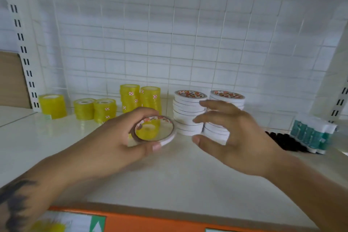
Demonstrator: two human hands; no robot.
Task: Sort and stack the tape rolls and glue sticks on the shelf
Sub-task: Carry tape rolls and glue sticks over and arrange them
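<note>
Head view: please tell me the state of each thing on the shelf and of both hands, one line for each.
White tape roll: held off the shelf, tilted, in the left hand.
Left hand: grips the roll's edge.
Right hand: open, fingers spread, holds nothing.
White tape stacks: two, upright, side by side.
Yellow tape stacks: upright, near the back wall.
Glue stick pack: lying on the shelf, at right.

White tape roll (156, 132) held tilted above the shelf (169, 175), beside two white stacks (188, 113).
</note>
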